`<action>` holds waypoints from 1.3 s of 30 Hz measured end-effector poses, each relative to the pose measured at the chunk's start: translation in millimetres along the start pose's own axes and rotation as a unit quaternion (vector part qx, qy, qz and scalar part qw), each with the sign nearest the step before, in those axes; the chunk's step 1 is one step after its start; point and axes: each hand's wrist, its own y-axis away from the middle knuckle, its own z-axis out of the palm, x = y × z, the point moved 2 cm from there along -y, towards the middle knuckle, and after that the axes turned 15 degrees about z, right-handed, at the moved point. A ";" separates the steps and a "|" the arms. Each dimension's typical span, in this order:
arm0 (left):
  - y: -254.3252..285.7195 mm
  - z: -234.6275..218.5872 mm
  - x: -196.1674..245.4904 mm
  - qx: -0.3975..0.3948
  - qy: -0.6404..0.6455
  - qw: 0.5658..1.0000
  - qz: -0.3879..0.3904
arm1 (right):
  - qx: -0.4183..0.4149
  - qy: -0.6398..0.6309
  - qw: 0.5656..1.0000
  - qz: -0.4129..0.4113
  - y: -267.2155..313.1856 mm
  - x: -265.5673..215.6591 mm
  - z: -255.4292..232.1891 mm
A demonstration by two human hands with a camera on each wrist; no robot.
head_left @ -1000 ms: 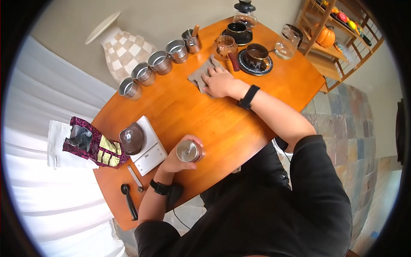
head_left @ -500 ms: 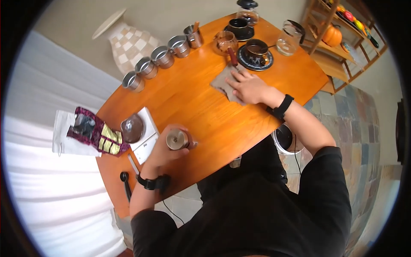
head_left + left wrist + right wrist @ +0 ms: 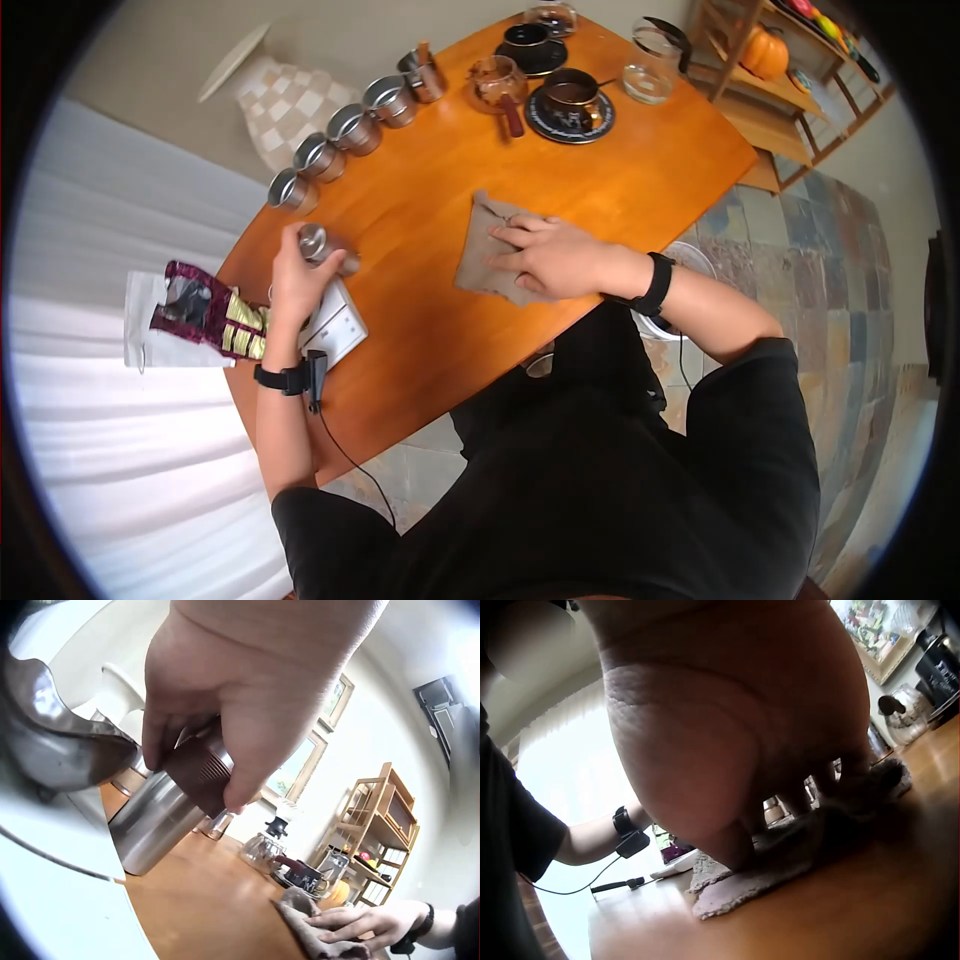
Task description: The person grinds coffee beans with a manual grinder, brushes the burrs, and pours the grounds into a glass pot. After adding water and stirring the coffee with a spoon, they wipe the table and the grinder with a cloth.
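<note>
In the head view my left hand (image 3: 297, 283) grips a steel cylinder with a brown ribbed band, a hand coffee grinder (image 3: 338, 258), just beyond the white scale (image 3: 346, 328). The left wrist view has thumb and fingers round the grinder's brown band (image 3: 196, 774), its steel lower end right at the tabletop beside the scale. A glossy dark dish (image 3: 71, 742) rests on the scale, mostly hidden by the hand from above. My right hand (image 3: 560, 260) lies spread on a grey-brown cloth (image 3: 478, 250), pressing it against the wooden table near its front edge.
Several steel cups (image 3: 354, 128) line the back edge. A brown glass server (image 3: 497, 85), a dark cup (image 3: 571, 90) on a saucer and a glass jug (image 3: 650, 82) stand at the far right. An open coffee bag (image 3: 205, 305) lies left of the scale.
The left hand has carried the grinder from the table's near side to the spot beyond the scale. The right hand has slid the cloth away from the cups toward the near edge.
</note>
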 end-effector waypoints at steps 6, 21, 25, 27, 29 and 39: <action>-6.6 -0.1 -27.9 0.015 0.002 1.000 -0.004 | 0.046 0.027 0.990 0.130 56.6 60.0 -34.2; 1.5 -12.6 -40.1 0.040 0.025 0.999 0.016 | 0.063 0.118 0.927 0.350 79.8 189.2 -80.3; 26.1 -31.7 1.9 0.102 0.049 0.994 -0.010 | 0.043 0.095 0.947 0.303 75.6 168.4 -74.6; 43.2 -34.2 27.1 0.207 0.095 0.972 0.057 | 0.055 0.086 0.939 0.327 76.1 179.6 -84.3; 66.5 -27.6 34.6 0.183 0.224 0.955 0.060 | 0.072 0.101 0.926 0.356 71.9 205.0 -85.4; 115.0 103.9 81.2 -0.060 0.557 0.814 -0.155 | 0.071 0.056 0.972 0.218 92.7 128.8 -54.9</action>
